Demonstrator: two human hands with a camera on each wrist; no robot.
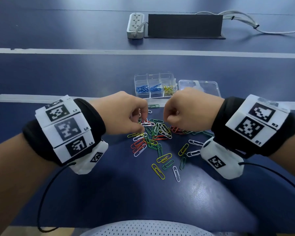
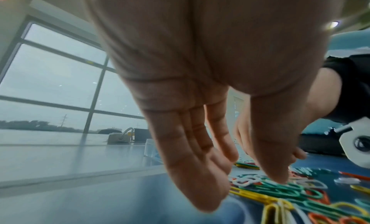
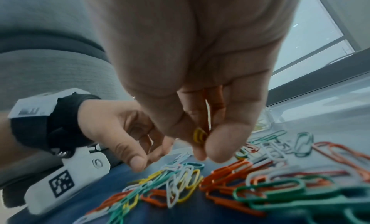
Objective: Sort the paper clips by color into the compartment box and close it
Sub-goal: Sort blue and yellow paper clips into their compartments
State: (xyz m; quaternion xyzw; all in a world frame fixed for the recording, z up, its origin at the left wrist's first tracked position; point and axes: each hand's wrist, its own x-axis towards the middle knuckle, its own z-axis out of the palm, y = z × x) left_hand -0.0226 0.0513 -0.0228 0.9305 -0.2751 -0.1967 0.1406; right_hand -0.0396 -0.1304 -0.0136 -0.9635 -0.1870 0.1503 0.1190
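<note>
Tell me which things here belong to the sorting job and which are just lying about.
Job:
- loose clip pile
- compartment box with blue and yellow clips in it
- its clear lid
- yellow clip pinched in the right hand
- left hand reaching into the pile

Lying about:
- power strip
- black stand
- white cables

The table [image 1: 75, 74] is dark blue with pale grey stripes. The loose paper clips [image 1: 153, 138] are green, orange, yellow and white. In the clear box [image 1: 154, 79] lie blue clips [image 1: 147, 89] and yellow clips [image 1: 168, 89]. The wrist bands [image 1: 65, 128] are white with black square code patterns over black cuffs. The power strip [image 1: 135, 24] is light grey.
</note>
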